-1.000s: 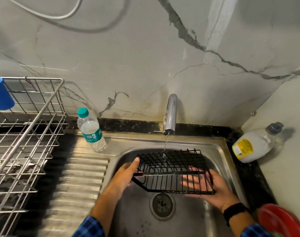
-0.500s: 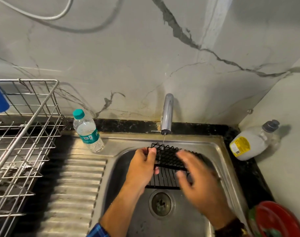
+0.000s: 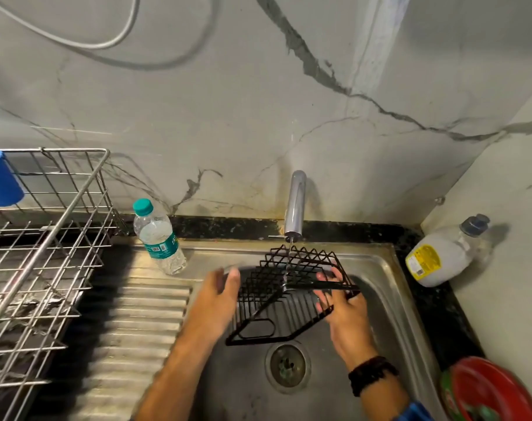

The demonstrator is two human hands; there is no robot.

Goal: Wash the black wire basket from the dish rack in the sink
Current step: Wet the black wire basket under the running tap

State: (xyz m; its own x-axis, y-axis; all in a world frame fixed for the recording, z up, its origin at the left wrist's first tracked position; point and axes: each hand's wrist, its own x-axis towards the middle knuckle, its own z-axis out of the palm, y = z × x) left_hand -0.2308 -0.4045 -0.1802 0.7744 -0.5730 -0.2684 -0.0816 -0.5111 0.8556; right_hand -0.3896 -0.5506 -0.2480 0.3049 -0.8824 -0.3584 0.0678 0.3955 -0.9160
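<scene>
Over sink (image 3: 390, 302), black wire basket (image 3: 289, 287) tilts lengthwise left-right, toothed rim toward faucet (image 3: 295, 205).

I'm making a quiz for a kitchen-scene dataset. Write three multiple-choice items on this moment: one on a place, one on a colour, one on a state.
1. Where does the water bottle stand?
A. on the drainboard left of the sink basin
B. inside the basin
C. on the right-hand counter

2. What colour is its cap?
A. red
B. yellow
C. teal

3. What is the tap doing?
A. shut off
B. running a thin stream onto the black wire basket
C. gushing beside the basket

Answers: A, it stands on the ridged steel; C, the cap is teal; B, a thin stream meets the wires.
</scene>
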